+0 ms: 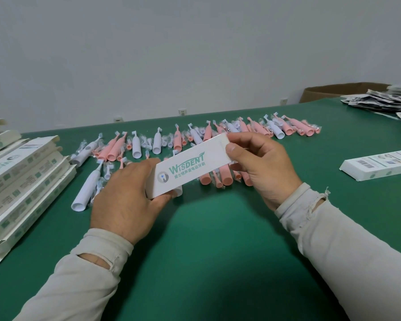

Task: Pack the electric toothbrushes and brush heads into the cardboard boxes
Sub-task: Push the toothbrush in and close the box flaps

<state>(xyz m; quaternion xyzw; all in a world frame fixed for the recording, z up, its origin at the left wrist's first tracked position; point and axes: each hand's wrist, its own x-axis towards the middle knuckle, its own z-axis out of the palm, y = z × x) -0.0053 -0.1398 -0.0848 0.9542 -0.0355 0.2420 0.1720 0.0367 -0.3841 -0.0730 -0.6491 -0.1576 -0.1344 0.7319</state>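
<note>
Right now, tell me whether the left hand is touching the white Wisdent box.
Touching. The head view shows the left hand gripping the lower end of the white Wisdent box, fingers curled under it, while the right hand pinches the upper end.

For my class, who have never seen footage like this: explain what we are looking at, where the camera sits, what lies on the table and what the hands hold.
There is no machine here. A camera worn on a person's head looks down at their two bare hands. The left hand and right hand each grip one end of a white box printed "Wisdent". On the green table lie pink and white toothbrushes and small wrapped brush heads. More boxes are stacked at the left, one lies at the right.
</note>
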